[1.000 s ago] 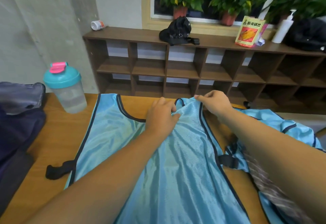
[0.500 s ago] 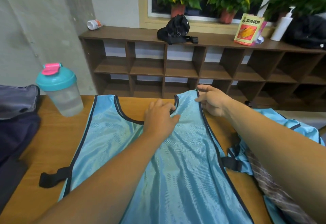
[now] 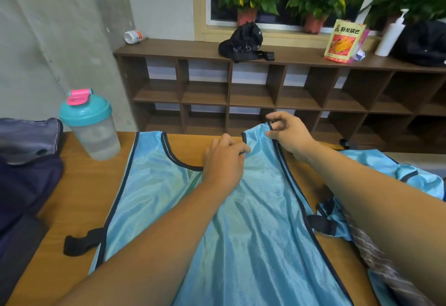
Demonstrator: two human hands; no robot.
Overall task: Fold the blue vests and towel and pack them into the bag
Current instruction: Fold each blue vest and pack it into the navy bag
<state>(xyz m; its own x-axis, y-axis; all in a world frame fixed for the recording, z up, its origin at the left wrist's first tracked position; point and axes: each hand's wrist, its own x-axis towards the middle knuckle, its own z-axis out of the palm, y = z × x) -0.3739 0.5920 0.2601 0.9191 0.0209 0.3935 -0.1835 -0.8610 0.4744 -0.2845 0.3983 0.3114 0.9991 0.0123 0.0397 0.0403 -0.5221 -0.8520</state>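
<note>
A light blue mesh vest (image 3: 243,228) with dark trim lies spread flat on the wooden table (image 3: 79,199). My left hand (image 3: 223,158) rests on the vest at the neckline and pinches the trim of the right shoulder strap. My right hand (image 3: 288,132) pinches the top of that same strap at the table's far edge. A second blue vest (image 3: 415,180) lies crumpled at the right. A striped grey towel (image 3: 376,262) lies partly under my right forearm. A dark blue bag (image 3: 21,185) sits at the left edge.
A shaker bottle (image 3: 90,124) with a teal lid stands at the table's back left. Beyond the table runs a brown cubby shelf (image 3: 251,93) with a black pouch (image 3: 243,42), a snack packet (image 3: 342,40) and a pump bottle (image 3: 391,33) on top.
Both hands have drawn the right shoulder strap out straight toward the far edge of the table. The right hand moved a little farther away; the vest lies flatter.
</note>
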